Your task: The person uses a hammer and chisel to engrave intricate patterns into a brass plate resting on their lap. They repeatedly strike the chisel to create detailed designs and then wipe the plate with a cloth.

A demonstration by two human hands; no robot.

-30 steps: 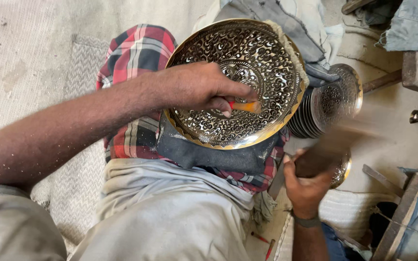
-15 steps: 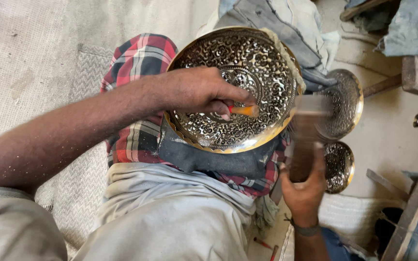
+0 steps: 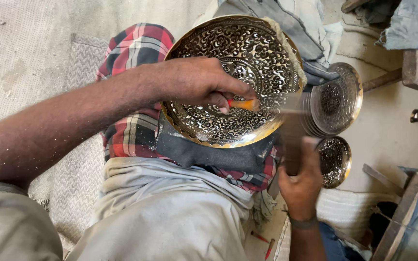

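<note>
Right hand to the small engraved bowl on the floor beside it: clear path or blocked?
Probably yes. The right hand is right beside the small bowl, with nothing between them. But its grip is full: it holds a blurred hammer handle, so it would likely need to put that down first.

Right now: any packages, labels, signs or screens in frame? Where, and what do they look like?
None in view: no package, label, sign or screen.
Large engraved brass plate: on the lap, round, gold rim.
Left hand: on the plate, holding an orange-tipped tool.
Right hand: gripping a blurred dark handle.
</note>
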